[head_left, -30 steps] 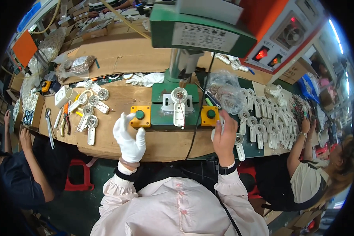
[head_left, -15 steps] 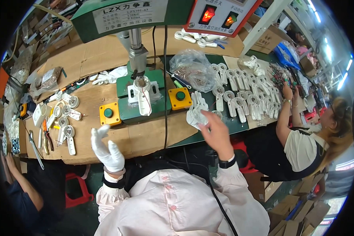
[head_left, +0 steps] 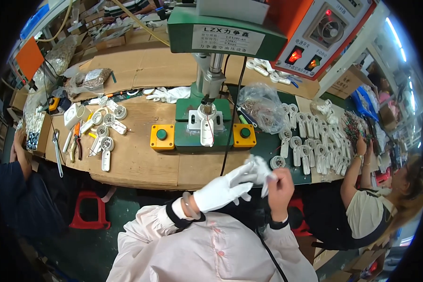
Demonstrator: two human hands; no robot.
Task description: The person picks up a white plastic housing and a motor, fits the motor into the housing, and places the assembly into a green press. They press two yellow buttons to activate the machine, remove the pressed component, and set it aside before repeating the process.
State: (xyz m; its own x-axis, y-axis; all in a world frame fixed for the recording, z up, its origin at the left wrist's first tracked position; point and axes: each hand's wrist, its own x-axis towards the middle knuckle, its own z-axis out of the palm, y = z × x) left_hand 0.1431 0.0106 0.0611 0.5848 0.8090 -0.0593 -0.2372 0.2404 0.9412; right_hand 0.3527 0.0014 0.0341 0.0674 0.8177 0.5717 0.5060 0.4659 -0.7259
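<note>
My left hand (head_left: 221, 190) wears a white glove, its fingers stretched out and spread towards my right hand. The bare right hand (head_left: 281, 190) is closed, pinching a loose white glove (head_left: 259, 169) in front of my chest. That glove is crumpled and slightly blurred; whether the left fingertips touch it, I cannot tell. Beyond the hands, a white fan-shaped part with a handle (head_left: 207, 133) sits on the base of a green press (head_left: 182, 115), under its metal ram (head_left: 216, 80). A red wire shows beside the part.
Yellow boxes with green buttons (head_left: 162, 135) flank the press. Similar white parts (head_left: 106, 145) and tools lie left; many more (head_left: 310, 136) stand in rows right, near a clear plastic bag (head_left: 263, 108). A black cable (head_left: 235, 108) hangs before the bench. People sit at both sides.
My right hand has picked the white glove up off the table and drawn it back towards me. The gloved left hand has moved right to meet it. The view has shifted left.
</note>
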